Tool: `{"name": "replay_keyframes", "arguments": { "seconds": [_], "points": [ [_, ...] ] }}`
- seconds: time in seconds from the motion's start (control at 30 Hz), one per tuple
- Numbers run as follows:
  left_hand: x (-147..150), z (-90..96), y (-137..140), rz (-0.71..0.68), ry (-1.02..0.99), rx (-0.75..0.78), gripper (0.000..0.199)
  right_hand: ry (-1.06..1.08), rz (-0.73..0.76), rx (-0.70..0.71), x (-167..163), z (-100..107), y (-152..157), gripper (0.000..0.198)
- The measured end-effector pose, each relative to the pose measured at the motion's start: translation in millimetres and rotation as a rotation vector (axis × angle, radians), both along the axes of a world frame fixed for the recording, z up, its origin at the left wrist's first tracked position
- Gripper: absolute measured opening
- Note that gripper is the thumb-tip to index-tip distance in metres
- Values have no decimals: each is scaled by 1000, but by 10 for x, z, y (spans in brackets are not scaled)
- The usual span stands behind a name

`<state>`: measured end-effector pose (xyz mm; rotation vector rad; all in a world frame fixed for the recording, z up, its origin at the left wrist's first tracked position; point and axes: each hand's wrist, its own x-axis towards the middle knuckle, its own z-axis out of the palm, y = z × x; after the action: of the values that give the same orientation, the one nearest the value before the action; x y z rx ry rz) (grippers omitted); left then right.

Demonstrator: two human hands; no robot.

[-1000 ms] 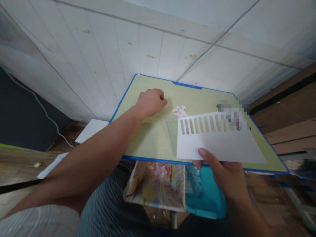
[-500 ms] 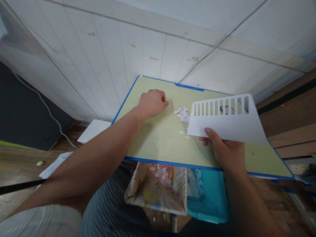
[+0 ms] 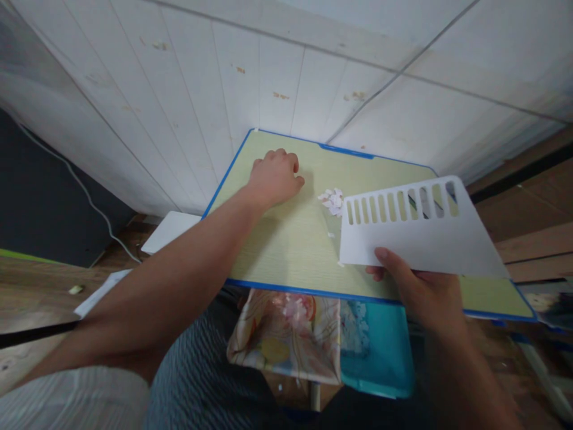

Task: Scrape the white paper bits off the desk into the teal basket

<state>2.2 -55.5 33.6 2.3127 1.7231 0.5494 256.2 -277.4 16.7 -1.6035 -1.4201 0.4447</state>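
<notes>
My right hand [image 3: 425, 289] grips a white flat sheet [image 3: 416, 248] by its near edge, thumb on top and fingers beneath. A row of rounded slots runs along the sheet's far side. Left of the sheet lies a small heap of white scraps [image 3: 332, 200] on the pale yellow table [image 3: 286, 257], with a few loose bits near it. My left hand [image 3: 276, 176] hovers over or rests on the tabletop left of the heap; which one I cannot tell. Its fingers are loosely bent, thumb and forefinger apart, with nothing visible between them.
Below the table's blue front edge hang a cloth-lined box [image 3: 286, 352] with scraps in it and a turquoise bin [image 3: 389, 358]. A white panelled wall [image 3: 224, 89] stands behind, crossed by a grey cable [image 3: 403, 68]. White paper [image 3: 101, 292] lies on the floor at left.
My right hand has brought the slotted sheet slightly lower and to the right, tilting it. My left hand's curled fingers have loosened, parting thumb and forefinger. The view has shifted a little.
</notes>
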Motion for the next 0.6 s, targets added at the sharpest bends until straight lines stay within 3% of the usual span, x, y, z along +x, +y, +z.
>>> {"name": "replay_keyframes", "arguments": {
  "seconds": [0.23, 0.47, 0.6],
  "points": [
    [5, 0, 1, -9, -12, -3, 35, 177, -17, -153, 312, 33, -207, 40],
    [-6, -12, 29, -5, -31, 2, 42, 173, 12, -116, 298, 35, -156, 40],
    [-10, -14, 38, -7, -39, -3, 42, 220, 113, -157, 365, -44, -177, 47]
  ]
}}
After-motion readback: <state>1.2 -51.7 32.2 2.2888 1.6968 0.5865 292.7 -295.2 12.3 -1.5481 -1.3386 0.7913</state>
